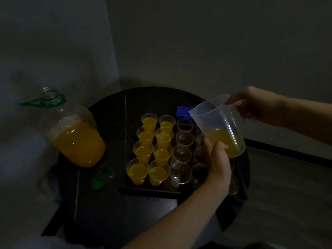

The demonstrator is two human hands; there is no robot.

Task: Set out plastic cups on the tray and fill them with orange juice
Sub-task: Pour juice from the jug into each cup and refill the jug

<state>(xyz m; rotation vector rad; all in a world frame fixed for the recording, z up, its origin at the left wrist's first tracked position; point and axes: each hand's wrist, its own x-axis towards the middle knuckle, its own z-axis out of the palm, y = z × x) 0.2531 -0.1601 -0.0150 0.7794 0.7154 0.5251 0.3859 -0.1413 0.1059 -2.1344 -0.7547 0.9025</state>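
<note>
Orange juice [137,170] fills two columns of clear plastic cups [180,153] on the dark rectangular tray [149,192]; the others stand empty. My right hand [251,103] grips the translucent plastic jug [215,115] by its handle, and my left hand [218,159] clasps its base. Next I'd tip it gently over the third column.

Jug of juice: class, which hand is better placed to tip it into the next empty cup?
Right, probably: the right hand grips the jug near its rim; the left hand only holds its base.

Tilted jug [215,115], right hand [255,105] gripping handle, left hand [218,159] gripping base (juice [226,139] inside)
</note>
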